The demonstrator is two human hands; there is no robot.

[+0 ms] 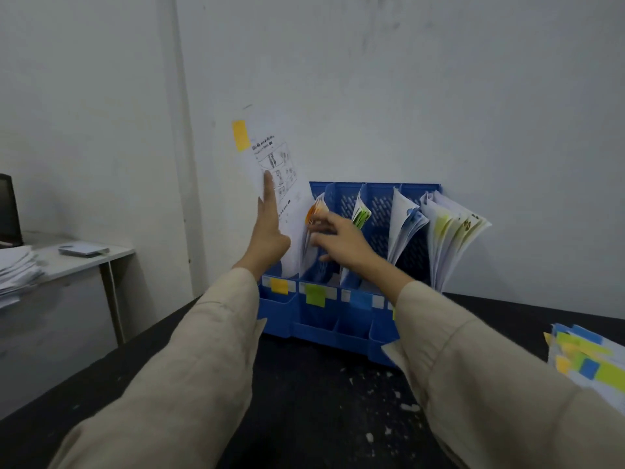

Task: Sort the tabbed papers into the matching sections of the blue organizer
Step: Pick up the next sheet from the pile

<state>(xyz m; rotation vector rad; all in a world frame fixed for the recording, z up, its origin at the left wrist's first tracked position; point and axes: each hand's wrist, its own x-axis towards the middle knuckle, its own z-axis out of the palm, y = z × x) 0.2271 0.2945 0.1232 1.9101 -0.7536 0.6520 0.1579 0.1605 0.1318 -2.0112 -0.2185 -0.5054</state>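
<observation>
The blue organizer (341, 328) stands on the dark table against the wall, with orange, green, blue and yellow-green labels on its front. My left hand (269, 236) holds a printed sheet with an orange-yellow tab (240, 135) upright over the leftmost section, index finger straight along the paper. My right hand (341, 242) reaches into that same section and touches the orange-tabbed papers (314, 211) standing there. Green-tabbed papers (361, 214), blue-tabbed papers (407, 218) and yellow-green-tabbed papers (453, 228) fill the other sections.
A stack of unsorted tabbed papers (588, 360) lies at the table's right edge. White paper scraps (389, 401) dot the dark tabletop. To the left stands a white desk (84, 262) with a paper pile (17, 272) and a dark monitor edge.
</observation>
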